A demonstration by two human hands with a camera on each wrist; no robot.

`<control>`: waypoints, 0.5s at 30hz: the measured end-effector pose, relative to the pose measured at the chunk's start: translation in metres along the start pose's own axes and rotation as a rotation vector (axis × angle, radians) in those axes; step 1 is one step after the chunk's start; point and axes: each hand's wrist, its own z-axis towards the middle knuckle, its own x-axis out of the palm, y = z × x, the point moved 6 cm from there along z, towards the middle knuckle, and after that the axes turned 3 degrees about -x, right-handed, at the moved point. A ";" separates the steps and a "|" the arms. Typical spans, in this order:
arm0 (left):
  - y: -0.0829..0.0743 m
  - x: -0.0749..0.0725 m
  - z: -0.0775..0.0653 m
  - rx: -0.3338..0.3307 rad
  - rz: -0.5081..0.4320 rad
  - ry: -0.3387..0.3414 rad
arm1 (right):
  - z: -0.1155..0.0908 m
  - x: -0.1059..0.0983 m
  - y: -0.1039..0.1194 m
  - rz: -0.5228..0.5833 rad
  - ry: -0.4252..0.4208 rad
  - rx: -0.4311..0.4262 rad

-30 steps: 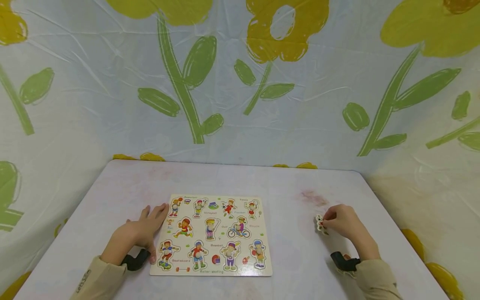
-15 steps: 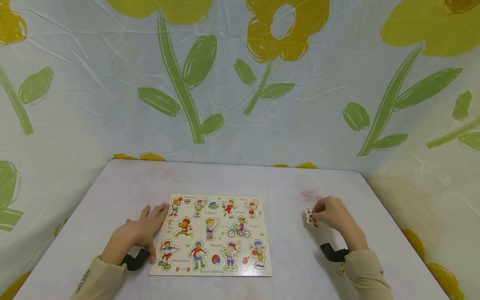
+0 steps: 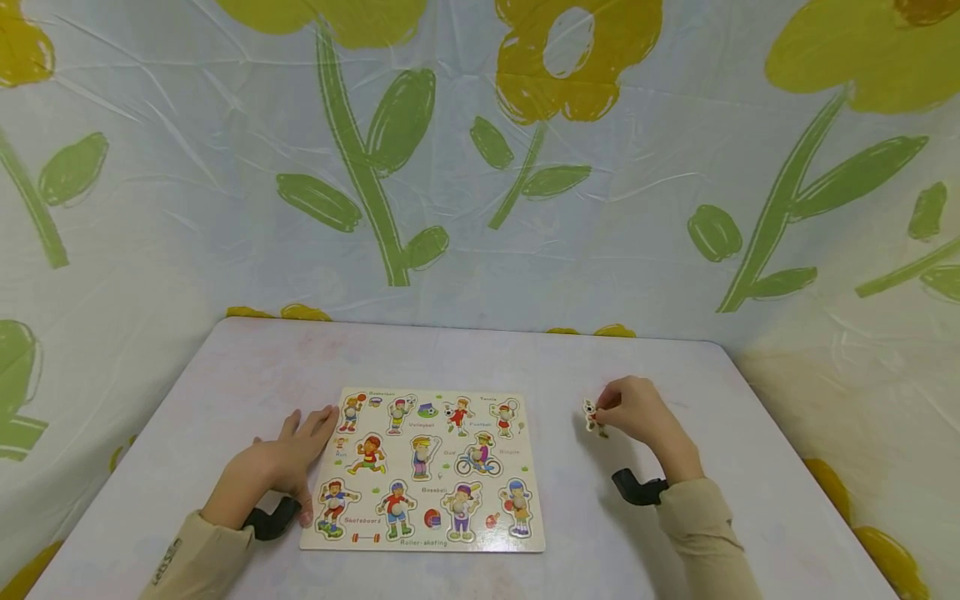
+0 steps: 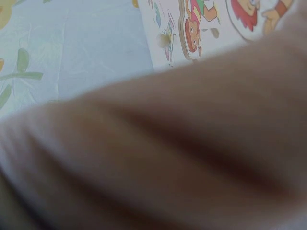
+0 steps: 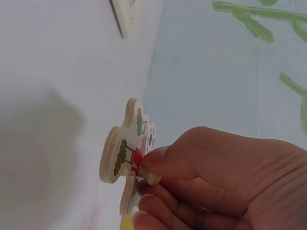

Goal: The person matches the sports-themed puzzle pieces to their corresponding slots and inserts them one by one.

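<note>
A wooden peg puzzle board (image 3: pixel 386 498) with sports figures lies flat on the table. My left hand (image 3: pixel 273 467) rests at its left edge, fingers spread; in the left wrist view blurred skin fills most of the picture, with a corner of the board (image 4: pixel 168 48) above. My right hand (image 3: pixel 637 408) pinches a small puzzle piece (image 3: pixel 589 413) between thumb and fingers, over the table right of the board. The right wrist view shows this piece (image 5: pixel 111 158) tilted, a cut-out figure with red clothing, green shoes and a ball, its shadow on the table.
Most figures on the board carry small round knobs; the footballer (image 3: pixel 459 415) at the top shows none. The pale table (image 3: pixel 442 358) ends at a flowered cloth backdrop (image 3: pixel 600 267). A black wrist mount (image 3: pixel 637 487) sits below my right hand.
My right hand has moved left and a little away from me, carrying the puzzle piece toward the board. Another small piece seen earlier under the right wrist is now out of sight. The left hand stays put.
</note>
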 end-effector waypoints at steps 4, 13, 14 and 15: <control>-0.001 -0.001 -0.001 -0.002 -0.007 0.003 | 0.005 0.002 0.010 0.015 0.012 0.001; 0.000 0.000 0.000 -0.003 -0.013 0.008 | 0.020 0.009 0.033 0.021 0.014 -0.025; 0.000 0.000 0.000 -0.003 -0.014 0.008 | 0.022 0.010 0.036 0.022 0.014 -0.029; 0.001 0.001 0.000 -0.002 -0.016 0.008 | 0.024 0.011 0.038 0.025 0.012 -0.036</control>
